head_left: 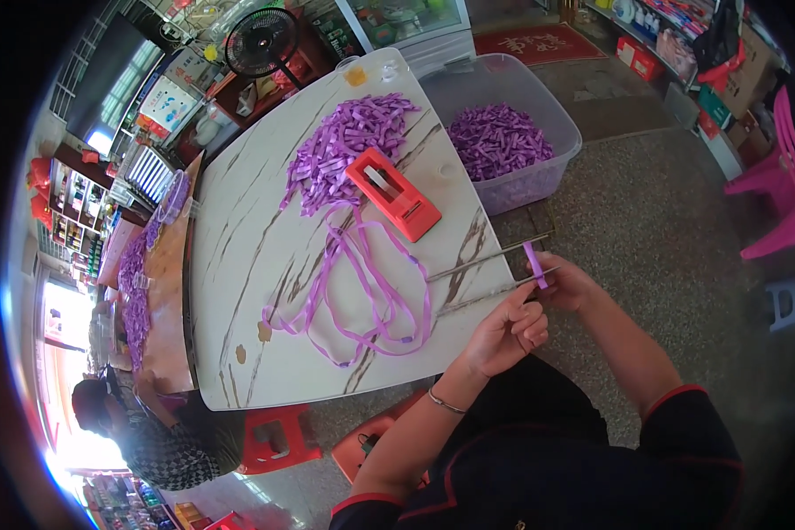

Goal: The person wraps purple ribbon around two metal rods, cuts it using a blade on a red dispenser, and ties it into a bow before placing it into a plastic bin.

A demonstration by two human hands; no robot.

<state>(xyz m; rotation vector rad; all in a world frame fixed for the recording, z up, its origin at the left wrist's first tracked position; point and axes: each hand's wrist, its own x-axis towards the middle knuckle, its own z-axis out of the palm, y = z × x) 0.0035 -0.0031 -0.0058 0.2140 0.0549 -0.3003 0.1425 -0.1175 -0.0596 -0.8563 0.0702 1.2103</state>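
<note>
1. Your left hand [506,331] and right hand [567,281] both pinch a short purple ribbon strip [534,264] at the table's edge, against two thin metal rods [486,281].
2. It's probably light, limp and slippery; grip near the ends.
3. Beyond lie loose purple ribbon loops [362,296], a red plastic cutter block [393,193], then a clear plastic tub [539,181].
</note>
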